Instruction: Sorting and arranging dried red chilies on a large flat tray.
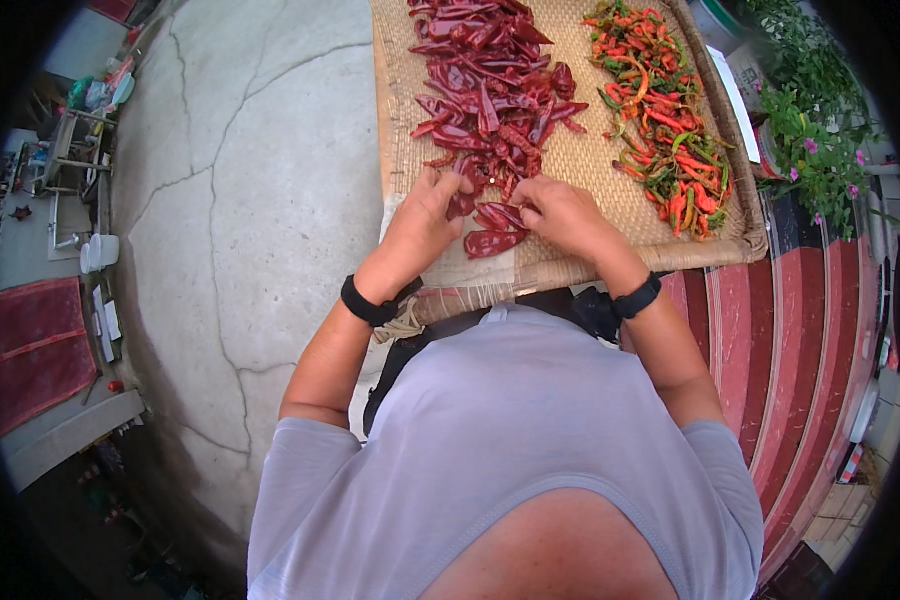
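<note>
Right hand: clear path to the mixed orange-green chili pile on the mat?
Probably yes. The right hand rests at the dark red chilies, and only bare woven mat lies between it and the mixed orange-green chili pile further out to its right.

Woven straw mat [560, 262] carrying it all: dark red dried chillies [485, 90] heaped down the middle, mixed red, orange & green chillies [670, 130] in a strip at right, both directly on it.
</note>
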The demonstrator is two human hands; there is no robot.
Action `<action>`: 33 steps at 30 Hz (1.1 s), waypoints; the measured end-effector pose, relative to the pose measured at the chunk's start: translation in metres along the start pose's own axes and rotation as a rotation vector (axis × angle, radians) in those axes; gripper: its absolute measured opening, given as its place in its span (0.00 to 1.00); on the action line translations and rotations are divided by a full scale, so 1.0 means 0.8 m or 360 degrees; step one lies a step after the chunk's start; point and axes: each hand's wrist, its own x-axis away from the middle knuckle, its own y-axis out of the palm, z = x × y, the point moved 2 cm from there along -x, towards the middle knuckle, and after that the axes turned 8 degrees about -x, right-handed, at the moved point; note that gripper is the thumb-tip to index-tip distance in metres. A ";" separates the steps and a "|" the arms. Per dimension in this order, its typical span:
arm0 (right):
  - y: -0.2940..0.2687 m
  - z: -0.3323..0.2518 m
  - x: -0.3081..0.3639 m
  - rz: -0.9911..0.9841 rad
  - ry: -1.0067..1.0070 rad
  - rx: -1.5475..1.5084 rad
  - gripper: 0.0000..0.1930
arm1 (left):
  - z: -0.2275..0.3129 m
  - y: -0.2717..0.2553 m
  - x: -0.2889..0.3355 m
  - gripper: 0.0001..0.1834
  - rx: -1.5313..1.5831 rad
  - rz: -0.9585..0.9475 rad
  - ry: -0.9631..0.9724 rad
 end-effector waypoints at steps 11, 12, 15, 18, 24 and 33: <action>-0.040 0.020 -0.007 0.0376 -0.0080 -0.0150 0.15 | -0.002 0.027 -0.037 0.25 -0.0364 -0.0058 0.0496; -0.037 0.019 0.001 0.0370 -0.0082 -0.0149 0.15 | -0.001 0.037 -0.031 0.22 -0.0466 -0.0126 0.0474; -0.015 0.018 0.023 -0.0152 0.0168 0.0212 0.17 | -0.003 0.054 -0.027 0.21 -0.0495 -0.0320 0.0409; 0.009 0.021 0.027 0.0024 0.0051 0.0447 0.14 | -0.006 0.064 -0.031 0.19 -0.0586 -0.0298 0.0414; -0.018 0.013 0.034 0.0006 0.0097 0.0375 0.09 | -0.012 0.065 -0.033 0.11 -0.0499 -0.0378 0.0235; -0.084 -0.013 0.024 0.0159 0.0100 0.0185 0.09 | -0.008 0.047 -0.023 0.08 -0.0375 -0.0303 0.0254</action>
